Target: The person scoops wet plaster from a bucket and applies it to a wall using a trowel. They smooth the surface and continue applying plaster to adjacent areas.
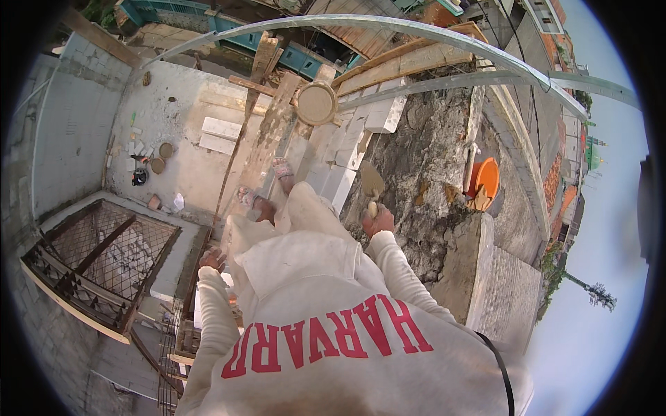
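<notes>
The trowel (pixel 372 182) has a metal blade, dull and grey with a gritty look. The mortar bed (pixel 420 156) is coarse, matt and crumbly, while the blocks (pixel 386 114) along its edge look smooth, chalky and matt. The bucket (pixel 488 176) is smooth plastic; the planks (pixel 279 114) are rough, unpainted wood. The arched bar (pixel 361 21) is smooth metal, the sweatshirt (pixel 305 385) soft matt cloth, the floor (pixel 184 97) dusty concrete.

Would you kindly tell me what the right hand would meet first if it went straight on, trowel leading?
The right hand, trowel leading, would probably meet the row of white blocks first, though depth is unclear.
</notes>
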A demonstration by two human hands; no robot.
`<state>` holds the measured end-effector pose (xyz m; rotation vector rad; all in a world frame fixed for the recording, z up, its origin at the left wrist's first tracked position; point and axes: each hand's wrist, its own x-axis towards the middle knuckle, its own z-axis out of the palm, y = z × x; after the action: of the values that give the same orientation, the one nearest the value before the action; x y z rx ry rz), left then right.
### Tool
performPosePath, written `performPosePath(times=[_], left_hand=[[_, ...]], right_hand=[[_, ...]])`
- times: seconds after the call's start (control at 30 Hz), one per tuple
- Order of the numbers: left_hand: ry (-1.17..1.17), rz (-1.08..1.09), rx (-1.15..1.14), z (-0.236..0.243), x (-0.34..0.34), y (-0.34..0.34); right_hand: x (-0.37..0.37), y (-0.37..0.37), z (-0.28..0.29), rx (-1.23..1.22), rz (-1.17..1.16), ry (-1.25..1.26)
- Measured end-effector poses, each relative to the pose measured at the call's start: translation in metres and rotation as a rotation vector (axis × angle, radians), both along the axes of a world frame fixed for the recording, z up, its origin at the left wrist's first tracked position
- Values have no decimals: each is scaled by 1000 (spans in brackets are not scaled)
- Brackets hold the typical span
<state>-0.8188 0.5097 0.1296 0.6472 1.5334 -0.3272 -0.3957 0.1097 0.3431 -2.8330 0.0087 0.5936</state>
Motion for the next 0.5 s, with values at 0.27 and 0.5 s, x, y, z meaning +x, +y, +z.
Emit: performPosePath(times=[0.27, 0.5], left_hand=[[229, -440, 32, 85, 40, -74], [325, -656, -35, 101, 45, -84]], right_hand=[[32, 9, 4, -5, -70, -123], [23, -103, -124, -147, -204, 161]])
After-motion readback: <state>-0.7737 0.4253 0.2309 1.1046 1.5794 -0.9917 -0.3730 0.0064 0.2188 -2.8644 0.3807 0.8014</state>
